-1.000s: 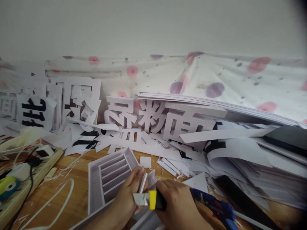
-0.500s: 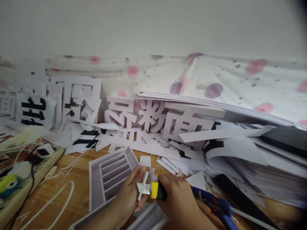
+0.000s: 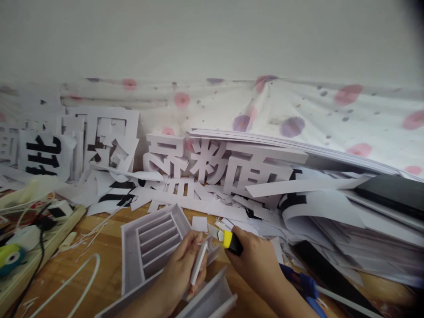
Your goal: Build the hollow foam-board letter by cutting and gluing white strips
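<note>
My left hand (image 3: 180,269) is closed around a small white foam-board piece (image 3: 199,261), its narrow edge turned towards me. In my right hand (image 3: 255,263) is a utility knife (image 3: 232,242) with a yellow collar and black handle. Its short metal blade points left, a little apart from the piece. Under and beside my left hand lies a white hollow letter form (image 3: 132,251) with several slats inside. Another white channel-shaped part (image 3: 213,298) sits below my hands at the bottom edge. Behind my right forearm a blue glue gun (image 3: 303,282) is partly hidden.
Cut white letters (image 3: 258,170) and paper scraps line the back of the wooden table (image 3: 109,247). A power strip (image 3: 43,260) with cables lies on the left. To the right are stacked sheets (image 3: 338,238) and a long black bar (image 3: 331,278).
My right hand has drawn the knife to the right and slightly up, away from the white piece. The blade crossed the piece before; now there is a gap. My left hand still holds the piece.
</note>
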